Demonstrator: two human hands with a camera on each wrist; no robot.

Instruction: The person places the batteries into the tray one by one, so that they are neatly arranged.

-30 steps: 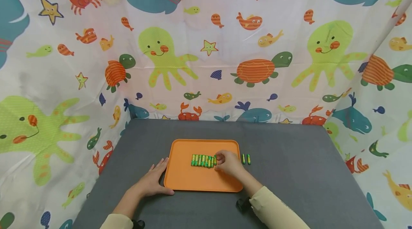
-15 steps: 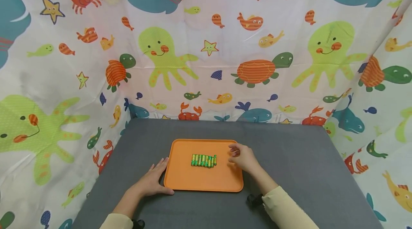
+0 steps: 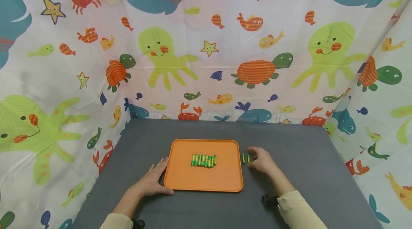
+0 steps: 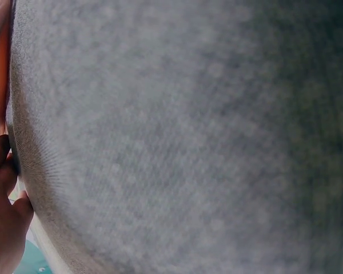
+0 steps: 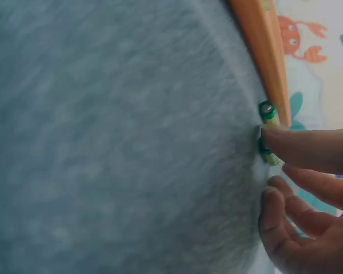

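An orange tray (image 3: 206,182) lies on the grey table, with a row of several small green-and-yellow batteries (image 3: 203,161) side by side on it. My left hand (image 3: 152,180) rests at the tray's left side, fingers spread and thumb at the front corner. Beyond the tray's right edge lie two more batteries; the nearer one to the tray (image 3: 243,159) is untouched. My right hand (image 3: 264,161) has thumb and index finger at the two ends of the other battery (image 3: 248,159). In the right wrist view, the thumb (image 5: 303,148) partly covers that battery.
The grey tabletop (image 3: 305,171) stretches around the tray on every side. A sea-animal printed curtain (image 3: 222,43) hangs behind the table and down both sides. A dark wrist strap (image 3: 269,200) sits by the right sleeve.
My right hand has let go of the battery at the row's right end and moved right, off the tray, to the outer loose battery. My left hand stays put.
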